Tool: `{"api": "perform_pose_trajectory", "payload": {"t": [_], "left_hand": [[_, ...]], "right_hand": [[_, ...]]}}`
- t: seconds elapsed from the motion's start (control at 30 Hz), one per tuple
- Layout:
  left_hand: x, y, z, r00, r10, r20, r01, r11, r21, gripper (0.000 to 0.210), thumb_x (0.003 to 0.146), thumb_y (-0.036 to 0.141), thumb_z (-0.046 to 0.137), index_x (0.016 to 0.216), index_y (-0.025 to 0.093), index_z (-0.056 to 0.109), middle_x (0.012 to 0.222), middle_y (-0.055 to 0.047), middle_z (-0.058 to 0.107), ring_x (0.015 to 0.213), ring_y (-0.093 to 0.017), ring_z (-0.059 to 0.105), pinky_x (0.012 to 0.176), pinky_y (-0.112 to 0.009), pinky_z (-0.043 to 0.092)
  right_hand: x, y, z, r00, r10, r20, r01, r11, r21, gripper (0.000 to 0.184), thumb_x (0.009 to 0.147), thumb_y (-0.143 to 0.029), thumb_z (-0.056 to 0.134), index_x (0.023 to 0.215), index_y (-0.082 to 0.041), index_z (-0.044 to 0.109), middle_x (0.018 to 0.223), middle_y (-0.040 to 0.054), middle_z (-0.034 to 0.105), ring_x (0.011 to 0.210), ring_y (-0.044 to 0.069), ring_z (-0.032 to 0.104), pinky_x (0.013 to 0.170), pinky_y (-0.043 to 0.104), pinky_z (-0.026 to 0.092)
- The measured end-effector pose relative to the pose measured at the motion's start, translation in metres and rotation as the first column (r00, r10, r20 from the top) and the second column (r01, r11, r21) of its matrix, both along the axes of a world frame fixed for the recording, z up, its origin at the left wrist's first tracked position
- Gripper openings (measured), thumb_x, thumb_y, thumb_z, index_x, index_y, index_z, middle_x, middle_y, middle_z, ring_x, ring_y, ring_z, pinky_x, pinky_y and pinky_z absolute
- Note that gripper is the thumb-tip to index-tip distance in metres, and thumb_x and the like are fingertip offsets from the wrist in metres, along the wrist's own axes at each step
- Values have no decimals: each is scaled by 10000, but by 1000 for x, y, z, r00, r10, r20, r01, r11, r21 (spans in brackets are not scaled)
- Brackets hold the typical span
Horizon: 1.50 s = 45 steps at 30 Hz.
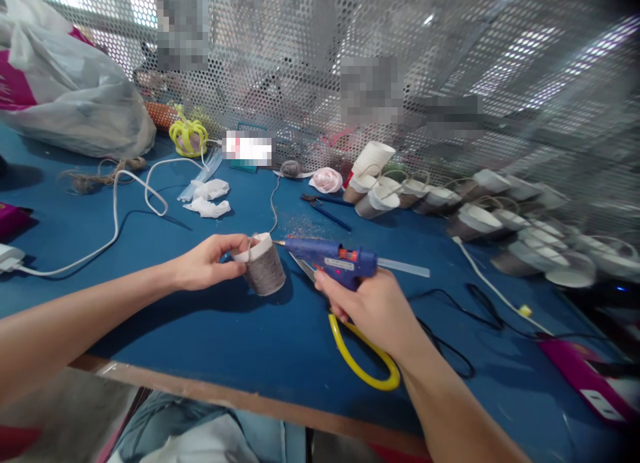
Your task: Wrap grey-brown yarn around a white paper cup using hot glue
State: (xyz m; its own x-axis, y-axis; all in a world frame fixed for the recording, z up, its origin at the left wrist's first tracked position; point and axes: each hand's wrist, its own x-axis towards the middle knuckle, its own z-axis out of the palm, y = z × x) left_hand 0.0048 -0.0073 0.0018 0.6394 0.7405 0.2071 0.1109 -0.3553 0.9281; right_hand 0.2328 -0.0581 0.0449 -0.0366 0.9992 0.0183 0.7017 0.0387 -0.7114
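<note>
My left hand (220, 260) pinches the rim of a small paper cup (267, 271) wrapped in grey-brown cord, with a white band at its top. The cup tilts a little above the blue table. In my right hand (370, 303) is a blue hot glue gun (325, 255), its metal nozzle pointing left, close to the cup's rim. A clear glue stick (404, 268) pokes out of the gun's back. Below my right hand lie scissors with yellow handles (365, 356), their blades partly hidden. Thin grey cord (273, 206) runs back from the cup to a small ball (291, 169).
Several wrapped cups (380, 200) stand at the back right. Blue-handled pliers (327, 210), a pink fabric rose (326, 180) and white scraps (210, 200) lie mid-table. A white cable (116, 210) crosses the left; black cable (465, 303) and a magenta power strip (585, 376) are right. Perforated metal panel (300, 83) stands behind.
</note>
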Motion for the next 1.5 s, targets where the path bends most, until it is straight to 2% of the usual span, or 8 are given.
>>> {"api": "perform_pose_trajectory", "payload": {"t": [0.13, 0.3, 0.47, 0.6, 0.93, 1.2, 1.37, 1.5], "left_hand": [[0, 0, 0, 999, -24, 22, 24, 1000, 17, 164, 757, 215, 474, 639, 156, 374, 896, -68, 545, 991, -199, 467, 863, -327, 364], [-2, 1, -1, 1000, -19, 16, 19, 1000, 6, 155, 767, 226, 479, 656, 154, 398, 1004, -100, 566, 1083, -223, 453, 902, -341, 352], [-1, 1, -1, 1000, -17, 12, 17, 1000, 5, 169, 762, 239, 486, 651, 157, 388, 988, -90, 580, 1094, -221, 456, 911, -327, 349], [-1, 1, -1, 1000, -12, 12, 12, 1000, 2, 159, 764, 224, 481, 650, 158, 391, 993, -86, 577, 1121, -218, 441, 929, -322, 337], [-1, 0, 0, 1000, -17, 18, 17, 1000, 6, 149, 762, 217, 479, 654, 157, 395, 941, -83, 576, 1083, -220, 460, 912, -335, 347], [-1, 1, 0, 999, -28, 21, 28, 999, 20, 150, 765, 215, 467, 654, 160, 382, 901, -71, 569, 1084, -224, 460, 915, -343, 346], [-1, 1, -1, 1000, -27, 15, 27, 999, 37, 148, 757, 221, 466, 654, 159, 379, 934, -79, 570, 1072, -232, 464, 907, -343, 349], [-1, 1, -1, 1000, -24, 15, 24, 999, 44, 155, 752, 225, 466, 647, 162, 371, 875, -65, 569, 1047, -230, 473, 897, -347, 354]], "right_hand": [[-1, -2, 2, 1000, -21, -6, 21, 1000, -3, 240, 726, -344, 526, 573, -163, 557, 355, -32, 485, 333, 103, 481, 390, 215, 423], [-1, -2, 2, 999, 19, -32, -20, 999, -26, 251, 725, -343, 533, 534, -178, 534, 354, -22, 494, 365, 121, 515, 415, 222, 438], [0, -2, 2, 1000, -12, -3, 12, 1000, -13, 252, 726, -354, 531, 556, -170, 560, 344, -28, 486, 338, 116, 498, 395, 220, 425], [1, -3, 2, 999, 18, -43, -20, 999, -34, 259, 713, -359, 545, 524, -183, 536, 362, -15, 518, 356, 128, 530, 399, 224, 442], [1, -3, 3, 1000, 4, -12, -5, 999, -47, 278, 726, -348, 533, 495, -196, 504, 368, -7, 521, 438, 159, 588, 443, 234, 455], [1, -5, 3, 999, 2, -33, -3, 999, -36, 261, 724, -347, 536, 520, -184, 528, 386, -9, 540, 370, 126, 536, 419, 229, 453], [-1, -8, 6, 1000, 8, -21, -8, 999, -31, 255, 731, -338, 539, 528, -185, 530, 362, -17, 515, 378, 131, 538, 426, 231, 451], [-2, -9, 6, 1000, -2, -11, 2, 1000, -29, 275, 726, -361, 543, 514, -187, 515, 394, -5, 541, 380, 132, 540, 431, 241, 462]]}}
